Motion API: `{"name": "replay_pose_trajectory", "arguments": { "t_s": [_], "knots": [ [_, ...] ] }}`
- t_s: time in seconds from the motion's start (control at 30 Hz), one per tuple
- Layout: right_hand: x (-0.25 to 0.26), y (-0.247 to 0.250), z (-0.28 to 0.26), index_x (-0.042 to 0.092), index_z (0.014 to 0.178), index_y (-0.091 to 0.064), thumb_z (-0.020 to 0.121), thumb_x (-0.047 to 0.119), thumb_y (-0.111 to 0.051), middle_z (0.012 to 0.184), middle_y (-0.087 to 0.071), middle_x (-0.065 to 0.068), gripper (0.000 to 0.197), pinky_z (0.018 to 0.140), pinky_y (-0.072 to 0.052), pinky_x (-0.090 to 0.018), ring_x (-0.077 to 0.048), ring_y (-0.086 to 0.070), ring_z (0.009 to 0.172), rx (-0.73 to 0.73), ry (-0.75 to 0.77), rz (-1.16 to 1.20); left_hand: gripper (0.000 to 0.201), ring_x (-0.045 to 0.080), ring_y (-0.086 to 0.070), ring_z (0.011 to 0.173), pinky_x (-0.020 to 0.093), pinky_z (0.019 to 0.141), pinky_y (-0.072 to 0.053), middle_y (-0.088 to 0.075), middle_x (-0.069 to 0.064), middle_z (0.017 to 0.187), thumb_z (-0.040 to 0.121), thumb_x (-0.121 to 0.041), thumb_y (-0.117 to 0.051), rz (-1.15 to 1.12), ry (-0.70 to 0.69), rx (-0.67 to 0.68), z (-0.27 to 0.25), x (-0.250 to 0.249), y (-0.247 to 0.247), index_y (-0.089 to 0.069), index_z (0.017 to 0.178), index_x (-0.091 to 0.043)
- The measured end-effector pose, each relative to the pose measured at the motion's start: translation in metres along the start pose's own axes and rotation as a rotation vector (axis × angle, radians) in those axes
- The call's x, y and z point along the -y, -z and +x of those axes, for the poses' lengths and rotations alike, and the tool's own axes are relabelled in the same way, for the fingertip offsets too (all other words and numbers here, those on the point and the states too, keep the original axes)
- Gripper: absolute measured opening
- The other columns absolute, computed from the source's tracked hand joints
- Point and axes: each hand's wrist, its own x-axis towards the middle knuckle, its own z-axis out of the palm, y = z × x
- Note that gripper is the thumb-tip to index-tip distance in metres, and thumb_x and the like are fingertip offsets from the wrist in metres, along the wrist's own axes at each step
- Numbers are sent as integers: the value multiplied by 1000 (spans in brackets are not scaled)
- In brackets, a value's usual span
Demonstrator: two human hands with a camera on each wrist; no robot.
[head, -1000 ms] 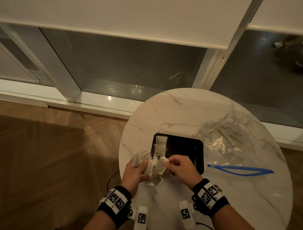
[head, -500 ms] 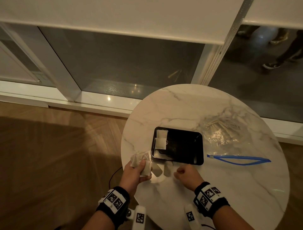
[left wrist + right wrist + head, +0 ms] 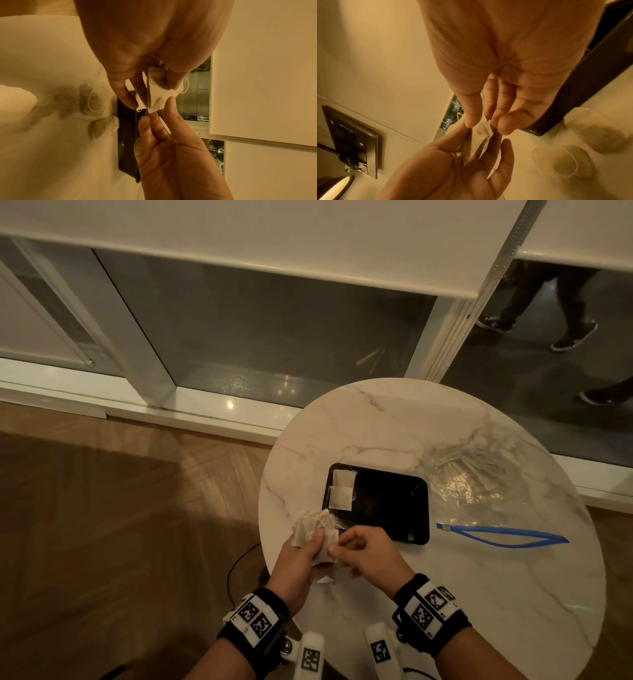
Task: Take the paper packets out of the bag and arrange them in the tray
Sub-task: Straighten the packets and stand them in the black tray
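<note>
My left hand (image 3: 317, 542) grips a small bunch of beige paper packets (image 3: 310, 530) over the table's left edge, just in front of the black tray (image 3: 394, 525). My right hand (image 3: 337, 547) meets it and pinches the corner of one packet (image 3: 481, 135) between thumb and forefinger. In the left wrist view the same packets (image 3: 157, 93) sit between both hands' fingertips. Two packets (image 3: 342, 489) lie flat in the tray's left end. Two more packets (image 3: 96, 112) lie loose on the table beside the tray. The clear bag (image 3: 479, 484) with a blue zip strip (image 3: 500, 535) lies right of the tray.
The round marble table (image 3: 445, 594) ends close to my left hand, with wooden floor (image 3: 120, 525) and a dark cable (image 3: 239, 559) below. A glass wall (image 3: 274, 337) stands behind the table, and a person's legs (image 3: 548, 313) show beyond it.
Half a second ago my right hand had drawn back to the right with its fingers curled. It has returned to the left hand and now pinches a packet from the bunch.
</note>
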Motion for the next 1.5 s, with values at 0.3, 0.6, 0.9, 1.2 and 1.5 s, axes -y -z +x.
{"name": "replay_pose_trajectory", "arguments": {
  "t_s": [0.3, 0.6, 0.9, 1.2, 1.5],
  "knots": [
    [0, 4, -2, 13, 92, -75, 87, 14, -75, 74, -74, -7, 6, 58, -52, -23, -9, -65, 61, 71, 80, 10, 35, 37, -68, 112, 58, 98, -52, -70, 22, 119, 101, -23, -54, -68, 24, -18, -4, -6, -1, -58, 132, -6],
    [6, 20, 7, 14, 93, -74, 90, 12, -70, 76, -74, -8, 5, 61, -56, -27, -13, -66, 61, 78, 86, -76, 22, 27, -74, 87, 43, 69, -62, -75, 18, 100, 101, -20, -55, -61, -16, -118, 11, -10, -1, -65, 116, -8],
    [13, 44, 31, 23, 91, -74, 91, 17, -70, 82, -74, 0, 8, 68, -55, -24, -11, -68, 73, -32, 32, -151, 24, 28, -74, 96, 42, 84, -57, -76, 14, 103, 100, -20, -58, -30, -14, -250, 28, -9, 15, -65, 120, -8],
    [16, 56, 68, 14, 95, -69, 94, 13, -64, 79, -70, -1, 6, 60, -52, -23, -11, -63, 70, -92, -18, -138, 22, 32, -72, 94, 49, 92, -56, -77, 15, 95, 99, -21, -61, -28, -14, -318, 45, -11, 29, -66, 115, -7],
    [-6, 44, 126, 21, 75, -70, 82, 17, -78, 67, -68, 3, 11, 68, -58, -31, -13, -67, 68, -44, -169, -386, 21, 34, -73, 99, 47, 88, -58, -76, 17, 104, 100, -22, -60, 67, 17, -285, 58, -2, 20, -67, 117, -10]
  ]
}}
